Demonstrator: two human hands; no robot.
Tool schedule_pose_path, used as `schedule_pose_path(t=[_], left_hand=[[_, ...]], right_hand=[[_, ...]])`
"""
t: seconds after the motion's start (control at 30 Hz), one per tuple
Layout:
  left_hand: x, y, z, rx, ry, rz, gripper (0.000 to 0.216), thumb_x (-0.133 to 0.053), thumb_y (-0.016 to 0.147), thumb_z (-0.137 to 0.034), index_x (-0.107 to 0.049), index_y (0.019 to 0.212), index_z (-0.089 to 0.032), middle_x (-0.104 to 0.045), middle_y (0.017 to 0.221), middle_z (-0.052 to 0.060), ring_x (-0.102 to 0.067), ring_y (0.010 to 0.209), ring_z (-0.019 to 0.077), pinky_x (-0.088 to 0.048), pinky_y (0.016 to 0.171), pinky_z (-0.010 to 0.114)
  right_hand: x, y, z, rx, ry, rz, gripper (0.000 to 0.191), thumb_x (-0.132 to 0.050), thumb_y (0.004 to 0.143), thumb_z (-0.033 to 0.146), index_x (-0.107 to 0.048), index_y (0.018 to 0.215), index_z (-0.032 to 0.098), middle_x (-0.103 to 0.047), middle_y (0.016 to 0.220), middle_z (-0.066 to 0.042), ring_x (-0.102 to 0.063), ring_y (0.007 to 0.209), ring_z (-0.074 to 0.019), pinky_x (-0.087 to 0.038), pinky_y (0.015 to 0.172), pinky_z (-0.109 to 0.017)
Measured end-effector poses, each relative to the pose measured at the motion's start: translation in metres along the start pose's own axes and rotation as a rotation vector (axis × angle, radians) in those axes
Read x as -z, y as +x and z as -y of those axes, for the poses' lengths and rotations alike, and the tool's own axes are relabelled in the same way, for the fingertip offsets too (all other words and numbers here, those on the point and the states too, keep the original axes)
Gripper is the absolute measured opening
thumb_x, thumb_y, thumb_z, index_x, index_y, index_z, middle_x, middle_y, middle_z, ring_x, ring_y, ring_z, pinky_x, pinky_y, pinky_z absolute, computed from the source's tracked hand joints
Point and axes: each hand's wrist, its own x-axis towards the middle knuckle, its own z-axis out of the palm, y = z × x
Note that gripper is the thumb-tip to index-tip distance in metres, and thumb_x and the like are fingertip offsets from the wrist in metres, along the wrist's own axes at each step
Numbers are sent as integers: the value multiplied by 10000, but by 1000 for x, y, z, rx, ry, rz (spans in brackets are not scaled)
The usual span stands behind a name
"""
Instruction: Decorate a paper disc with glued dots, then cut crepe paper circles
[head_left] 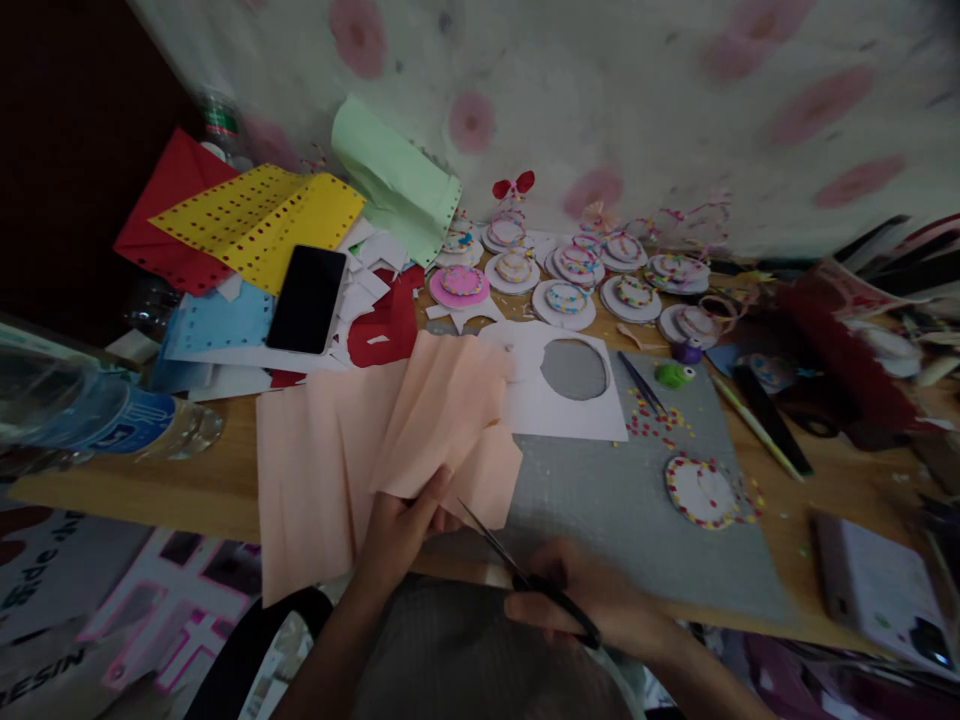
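Note:
My left hand (409, 525) pinches a folded sheet of peach paper (442, 410), thumb on top, near the table's front edge. A cut runs into the sheet, and a flap sticks out to the right. Black-handled scissors (551, 592) are in my right hand (592, 590), which is slightly blurred. Their blades point up and left, the tips close to the paper's lower edge; whether they touch it I cannot tell. More creased peach paper (307, 480) spreads to the left and hangs over the edge. Behind lies a white sheet (525, 400) with a round hole.
Small bead-decorated paper hats (562, 300) crowd the back. Coloured paper (262, 215), a phone (307, 300) and a water bottle (112, 410) are at left. Tweezers (641, 382), red and yellow bits (660, 425) and a beaded white disc (701, 492) lie on the grey mat (600, 520).

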Motion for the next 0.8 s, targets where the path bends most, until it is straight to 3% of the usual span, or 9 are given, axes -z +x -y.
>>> schedule_pose_path(t=[0.33, 0.63, 0.8], left_hand=[[0, 1, -3, 3, 19, 17, 461, -703, 720, -518, -507, 457, -195, -459, 377, -57, -483, 362, 91, -371, 384, 189], [0, 1, -2, -30, 30, 22, 521, -678, 730, -553, -440, 425, -204, -425, 373, -61, -460, 370, 88, -416, 424, 201], [-2, -2, -3, -48, 47, 3, 535, -665, 746, -553, -436, 411, -205, -410, 358, -58, -452, 363, 84, -370, 395, 191]], right_hand=[[2, 4, -4, 78, 40, 26, 516, -699, 730, 579, -508, 496, 161, -411, 430, 51, -337, 409, -61, -210, 397, -208], [4, 5, -3, 81, 37, 23, 513, -707, 728, 571, -492, 501, 164, -373, 440, 58, -307, 421, -59, -190, 398, -213], [3, 2, -4, 63, 54, 31, 525, -699, 724, 585, -486, 489, 167, -399, 423, 55, -321, 396, -55, -195, 381, -206]])
